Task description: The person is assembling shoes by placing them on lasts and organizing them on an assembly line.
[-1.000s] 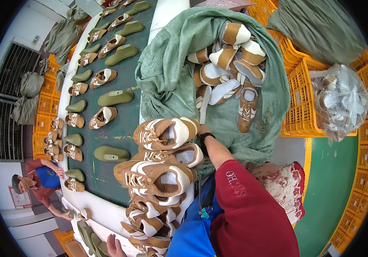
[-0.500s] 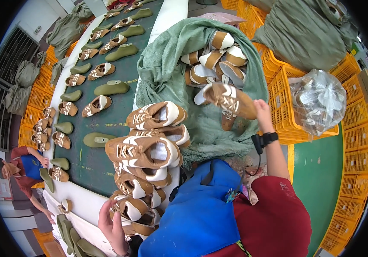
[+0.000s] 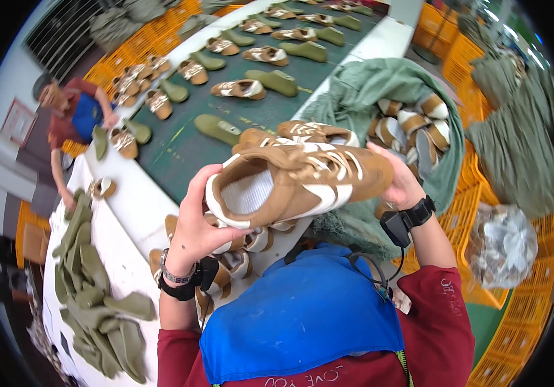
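Observation:
A brown sneaker [image 3: 293, 193] with white stripes and laces is held level before my chest, its opening showing a pale ribbed lining. My left hand [image 3: 193, 222] grips it by the heel, thumb above and fingers below. At the toe, my right hand [image 3: 404, 180] holds the other end. Just behind the shoe, more brown sneakers [image 3: 319, 131] are piled on the table, and others show below it, partly hidden by my left arm. A green cloth sack [image 3: 354, 87] to the right holds several similar shoes [image 3: 412, 119].
Green shoe lasts [image 3: 270, 80] and sneakers stand in rows on the green belt [image 3: 186, 151]. More lasts [image 3: 93, 290] lie heaped on the white surface at left, where a co-worker [image 3: 74, 119] reaches in. Orange crates [image 3: 460, 222] and a clear plastic bag [image 3: 502, 245] are at right.
My right hand has brought the sneaker from above the sack to in front of me. My left hand, empty before beside the stacked shoes, now grips its heel. The view has turned left.

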Tool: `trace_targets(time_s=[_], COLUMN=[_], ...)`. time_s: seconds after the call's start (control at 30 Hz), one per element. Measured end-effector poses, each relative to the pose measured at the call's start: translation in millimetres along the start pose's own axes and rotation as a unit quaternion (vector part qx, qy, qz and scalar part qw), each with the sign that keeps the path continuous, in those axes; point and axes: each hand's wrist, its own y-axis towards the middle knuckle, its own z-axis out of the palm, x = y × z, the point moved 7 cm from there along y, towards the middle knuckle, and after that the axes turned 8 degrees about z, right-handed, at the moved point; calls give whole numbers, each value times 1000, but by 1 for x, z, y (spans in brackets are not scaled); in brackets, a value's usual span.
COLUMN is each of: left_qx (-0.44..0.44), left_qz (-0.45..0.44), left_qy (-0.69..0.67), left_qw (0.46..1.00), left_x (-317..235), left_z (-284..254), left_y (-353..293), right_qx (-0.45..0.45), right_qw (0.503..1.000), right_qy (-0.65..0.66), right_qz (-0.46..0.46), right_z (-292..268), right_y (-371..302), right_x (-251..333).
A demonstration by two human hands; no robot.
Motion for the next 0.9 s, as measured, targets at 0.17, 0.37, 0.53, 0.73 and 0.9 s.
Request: trace_targets(time_s=[0.17, 0.37, 0.53, 0.73, 0.9], left_qx=[-141, -220, -185, -303, -468], left_qz=[-137, -200, -267, -306, -332], left_qy=[-214, -284, -365, 43, 174], left_qw=[957, 911, 873, 902, 800], left_x=[29, 58, 57, 76, 123], left_z=[-13, -15, -29, -138, -264], left_y=[-54, -101, -130, -173, -214], right_qx=[-59, 158, 108, 14, 5], right_qw=[916, 929, 933, 899, 897], right_qy=[-350, -290, -308, -395, -390], right_qz=[-186, -166, -150, -190, -209], right_z=[49, 91, 121, 68, 58], right_y=[27, 62, 79, 67, 54], right_x=[28, 4, -12, -1, -9])
